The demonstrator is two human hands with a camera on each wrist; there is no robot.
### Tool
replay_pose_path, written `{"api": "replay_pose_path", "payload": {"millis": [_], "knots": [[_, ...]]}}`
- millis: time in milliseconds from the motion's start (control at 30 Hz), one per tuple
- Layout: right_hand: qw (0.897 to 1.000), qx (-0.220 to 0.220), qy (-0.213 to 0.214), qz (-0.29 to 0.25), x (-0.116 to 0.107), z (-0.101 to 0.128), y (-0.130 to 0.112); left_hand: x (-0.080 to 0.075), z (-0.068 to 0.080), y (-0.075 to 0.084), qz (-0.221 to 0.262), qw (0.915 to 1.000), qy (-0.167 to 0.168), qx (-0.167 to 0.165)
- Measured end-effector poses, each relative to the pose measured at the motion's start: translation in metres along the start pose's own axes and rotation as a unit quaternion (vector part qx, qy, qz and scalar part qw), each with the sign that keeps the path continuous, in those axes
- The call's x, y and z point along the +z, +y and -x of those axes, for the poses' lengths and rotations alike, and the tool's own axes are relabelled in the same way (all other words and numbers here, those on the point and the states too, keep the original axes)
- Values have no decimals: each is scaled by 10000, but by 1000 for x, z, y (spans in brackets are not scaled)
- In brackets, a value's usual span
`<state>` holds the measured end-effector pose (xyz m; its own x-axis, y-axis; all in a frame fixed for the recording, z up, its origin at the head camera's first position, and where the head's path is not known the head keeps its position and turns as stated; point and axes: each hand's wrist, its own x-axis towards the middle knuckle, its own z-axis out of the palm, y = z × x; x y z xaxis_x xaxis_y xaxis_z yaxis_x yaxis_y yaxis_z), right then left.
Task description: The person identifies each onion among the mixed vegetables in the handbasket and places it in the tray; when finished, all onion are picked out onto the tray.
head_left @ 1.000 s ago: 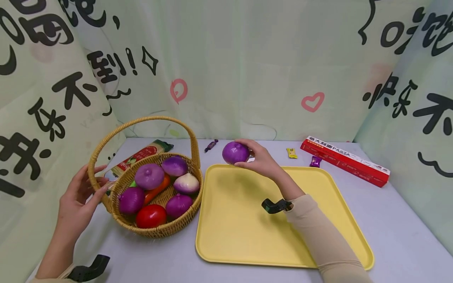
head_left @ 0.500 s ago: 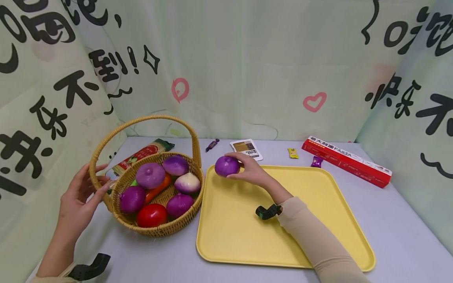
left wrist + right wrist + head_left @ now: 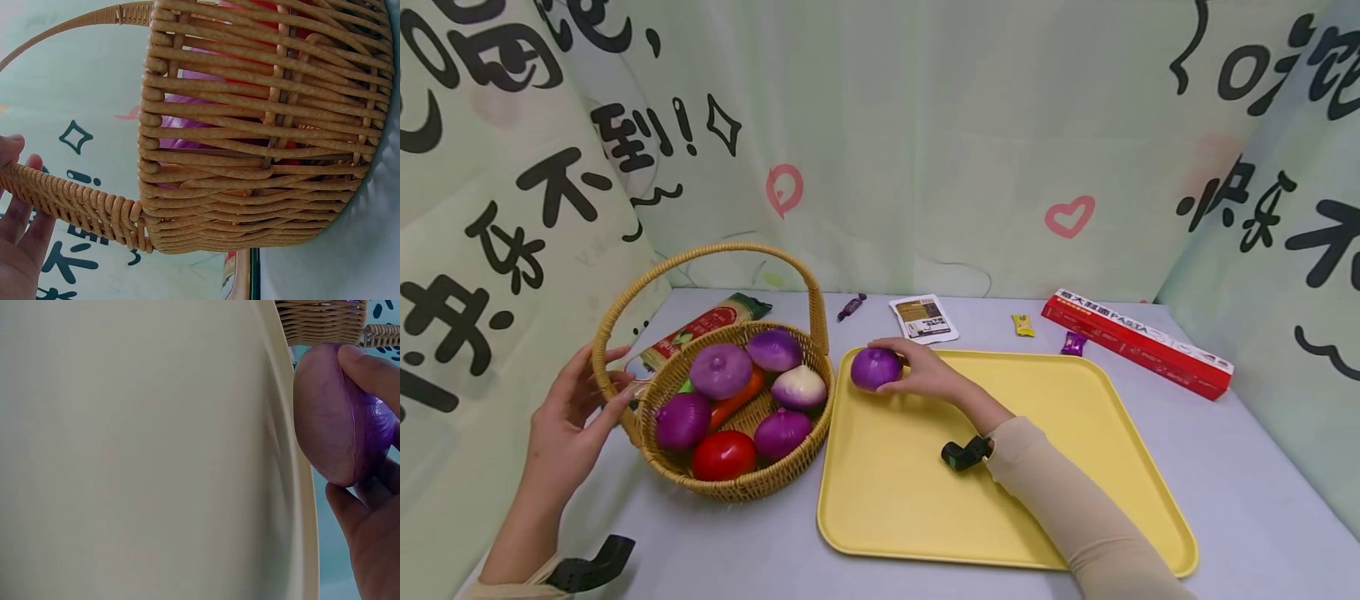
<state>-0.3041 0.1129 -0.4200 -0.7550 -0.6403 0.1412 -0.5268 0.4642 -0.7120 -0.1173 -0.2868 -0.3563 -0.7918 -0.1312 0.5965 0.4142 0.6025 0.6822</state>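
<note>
The right hand (image 3: 928, 377) grips a purple onion (image 3: 876, 368) at the yellow tray's (image 3: 1075, 417) far-left corner. The left hand's (image 3: 568, 417) straight fingers (image 3: 19, 219) touch the wicker basket's handle (image 3: 606, 342).

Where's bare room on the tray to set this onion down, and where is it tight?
Nearly the whole yellow tray is bare: its middle, near edge and right half. The right hand holds the purple onion at the tray's far-left corner, close to the wicker basket, which is crowded. The left hand touches the basket handle. Behind the tray, wrappers and the red pasta box clutter the table.
</note>
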Motion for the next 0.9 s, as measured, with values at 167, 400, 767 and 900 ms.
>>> {"api": "replay_pose_path", "payload": {"millis": [167, 400, 767, 900], "knots": [[9998, -7, -175, 118, 0, 1, 0, 0, 0, 1, -53, 10000, 7, -57], [9993, -17, -327, 154, -2, 1, 0, 0, 0, 1, -37, 10000, 12, -33], [9986, -187, -434, 254, -12, 2, -4, 0, 0, 1, -53, 10000, 19, -42], [9985, -166, -408, 317, -16, 3, -5, 0, 0, 0, -17, 10000, 19, 7]]}}
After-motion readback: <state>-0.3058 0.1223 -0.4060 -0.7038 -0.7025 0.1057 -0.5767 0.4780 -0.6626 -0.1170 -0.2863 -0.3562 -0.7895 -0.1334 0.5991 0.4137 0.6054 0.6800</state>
